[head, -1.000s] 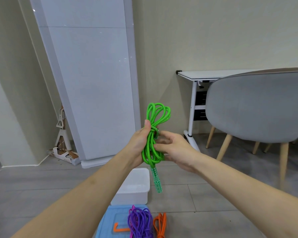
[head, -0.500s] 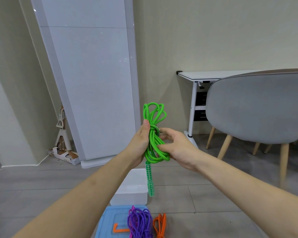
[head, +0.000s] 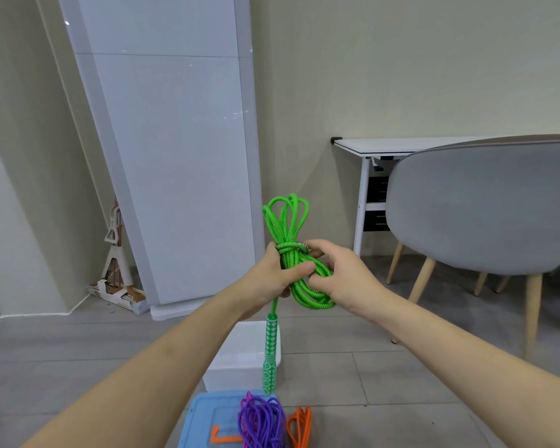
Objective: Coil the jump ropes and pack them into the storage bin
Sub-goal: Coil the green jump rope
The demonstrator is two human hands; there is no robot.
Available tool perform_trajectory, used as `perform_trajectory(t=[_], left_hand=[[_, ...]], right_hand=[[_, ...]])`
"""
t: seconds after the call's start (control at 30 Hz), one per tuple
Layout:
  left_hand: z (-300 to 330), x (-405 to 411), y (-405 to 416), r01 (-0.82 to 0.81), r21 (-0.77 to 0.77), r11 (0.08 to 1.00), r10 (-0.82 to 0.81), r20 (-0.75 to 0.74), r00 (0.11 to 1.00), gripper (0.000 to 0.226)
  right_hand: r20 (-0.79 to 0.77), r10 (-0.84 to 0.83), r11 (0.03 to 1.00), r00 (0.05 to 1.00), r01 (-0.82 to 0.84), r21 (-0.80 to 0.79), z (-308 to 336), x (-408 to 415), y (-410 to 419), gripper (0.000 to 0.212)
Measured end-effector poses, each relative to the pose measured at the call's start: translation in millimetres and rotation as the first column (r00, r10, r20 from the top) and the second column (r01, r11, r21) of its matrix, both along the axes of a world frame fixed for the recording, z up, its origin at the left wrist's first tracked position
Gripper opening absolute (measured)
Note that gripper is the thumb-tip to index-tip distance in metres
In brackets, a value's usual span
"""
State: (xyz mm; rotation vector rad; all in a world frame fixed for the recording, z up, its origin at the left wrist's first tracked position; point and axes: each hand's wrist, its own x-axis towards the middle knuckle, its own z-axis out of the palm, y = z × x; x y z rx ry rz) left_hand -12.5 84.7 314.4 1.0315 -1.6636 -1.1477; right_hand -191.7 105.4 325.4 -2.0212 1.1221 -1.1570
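Observation:
I hold a coiled green jump rope (head: 286,221) upright at chest height. My left hand (head: 272,276) grips the bundle at its waist, thumb across the strands. My right hand (head: 340,276) pinches the wrapped turns and the lower loops. One green-and-white patterned handle (head: 270,354) dangles straight down from the bundle. Below it on the floor stands the white storage bin (head: 240,367). A purple rope (head: 261,421) lies on a blue lid (head: 204,421) at the bottom edge, with an orange rope (head: 301,426) beside it on the floor.
A grey shell chair (head: 485,208) with wooden legs stands to the right, a white desk (head: 401,145) behind it. A tall white panel (head: 172,156) leans against the wall on the left, with a mop holder (head: 114,260) beside it. Grey tiled floor surrounds the bin.
The bundle has shifted slightly left and tilted. The dangling handle has slipped lower on a length of rope. My right hand has moved onto the lower loops.

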Motion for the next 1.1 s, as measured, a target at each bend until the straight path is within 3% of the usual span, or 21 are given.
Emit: perform_trajectory(t=[0.2, 0.37, 0.5, 0.6, 0.67, 0.83, 0.97, 1.1], left_hand=[[9.4, 3.5, 8.4, 0.062, 0.030, 0.998, -0.063, 0.032, 0.997, 0.035], [14.5, -0.3, 16.0, 0.122, 0.067, 0.990, -0.116, -0.097, 0.988, 0.011], [15.7, -10.0, 23.4, 0.088, 0.079, 0.993, -0.076, -0.144, 0.987, 0.024], [15.1, -10.9, 23.5, 0.030, 0.080, 0.996, -0.016, -0.176, 0.984, 0.027], [12.9, -7.0, 20.1, 0.010, 0.090, 0.996, 0.008, -0.194, 0.981, 0.025], [11.5, -5.5, 18.0, 0.035, 0.123, 0.992, -0.008, -0.211, 0.978, 0.032], [14.5, -8.3, 19.7, 0.062, 0.124, 0.990, -0.030, -0.245, 0.969, 0.019], [12.4, -9.0, 22.5, 0.097, 0.102, 0.990, -0.076, -0.199, 0.977, 0.017]], right_hand=[[-0.058, -0.008, 1.000, 0.998, 0.008, -0.011, 5.1, -10.1, -3.0, 0.053], [0.010, -0.016, 1.000, 1.000, 0.016, -0.006, 1.9, -15.0, -7.5, 0.051], [0.082, 0.025, 0.999, 0.996, -0.028, 0.040, 0.1, -13.5, -7.2, 0.043], [0.241, 0.125, 0.975, 0.963, -0.164, 0.150, 2.9, -12.4, -1.8, 0.027], [0.276, 0.110, 0.964, 0.955, -0.170, 0.205, 2.1, -14.0, -4.7, 0.036], [0.095, 0.076, 0.990, 0.993, -0.087, 0.114, -15.8, -13.5, -15.5, 0.034], [0.006, 0.012, 0.993, 1.000, -0.013, 0.119, -21.0, -15.6, -20.3, 0.030], [-0.102, -0.100, 0.995, 0.990, 0.101, 0.008, -10.9, -18.0, -22.2, 0.005]])
